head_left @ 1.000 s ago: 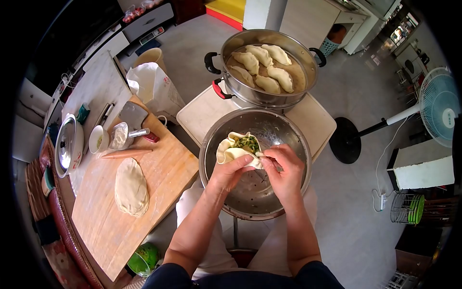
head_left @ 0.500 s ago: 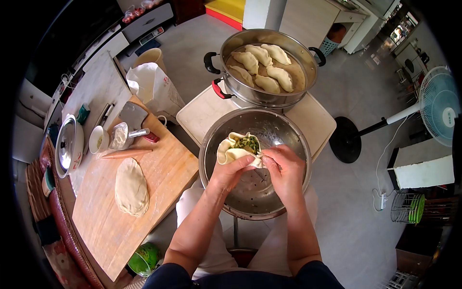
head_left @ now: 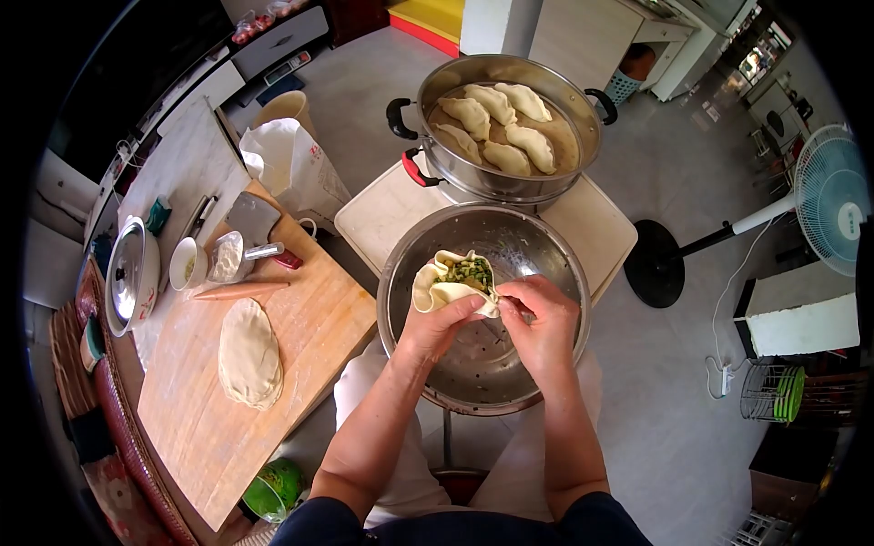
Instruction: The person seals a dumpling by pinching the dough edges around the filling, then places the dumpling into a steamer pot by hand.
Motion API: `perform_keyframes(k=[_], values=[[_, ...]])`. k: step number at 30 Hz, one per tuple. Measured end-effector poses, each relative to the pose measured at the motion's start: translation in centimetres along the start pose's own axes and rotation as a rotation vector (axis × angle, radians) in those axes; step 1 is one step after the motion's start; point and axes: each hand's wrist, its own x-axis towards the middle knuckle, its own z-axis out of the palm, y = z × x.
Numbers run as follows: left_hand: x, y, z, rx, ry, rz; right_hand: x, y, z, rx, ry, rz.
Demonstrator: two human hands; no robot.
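Over a steel mixing bowl I hold a partly folded dumpling, its dough wrapper cupped round chopped green filling. My left hand supports it from below and the left, thumb along its near side. At its right end, the fingers of my right hand pinch the dough edge together. The far left of the wrapper still gapes, showing the filling. Scraps of filling cling to the bowl's inside. Beyond the bowl, several closed dumplings lie in a steamer pot.
On the left, a wooden board carries stacked dough wrappers, a rolling pin, a cleaver and a cup of flour. A small table bears the steamer. A standing fan is at right.
My right fingers have shifted very slightly at the dumpling's right edge, still pinching. The dumpling and both hands stay in nearly the same place.
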Motion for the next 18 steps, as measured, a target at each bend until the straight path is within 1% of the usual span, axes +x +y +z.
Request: perform_keyframes(k=[2,5,8,11,14,17,18], values=[[0.1,0.0,0.0,-0.004,-0.012,0.023,0.0,-0.1,-0.4,-0.017,-0.034,-0.033],[0.1,0.3,-0.1,0.012,-0.015,0.026,0.2,-0.6,-0.8,0.023,-0.09,-0.017],[0.1,0.2,-0.2,0.014,-0.057,0.059,0.1,-0.6,-0.3,0.035,-0.058,0.0],[0.4,-0.2,-0.3,0.074,-0.102,0.119,0.0,0.2,-0.3,-0.046,-0.031,0.001],[-0.1,0.8,0.4,0.014,-0.131,0.045,0.4,-0.5,-0.6,-0.047,-0.006,-0.067],[0.0,1.1,0.2,-0.003,-0.161,0.024,0.6,-0.2,-0.7,-0.004,0.007,-0.087],[0.0,1.2,0.1,0.001,-0.171,0.016,0.5,0.0,-0.8,0.04,-0.012,-0.053]])
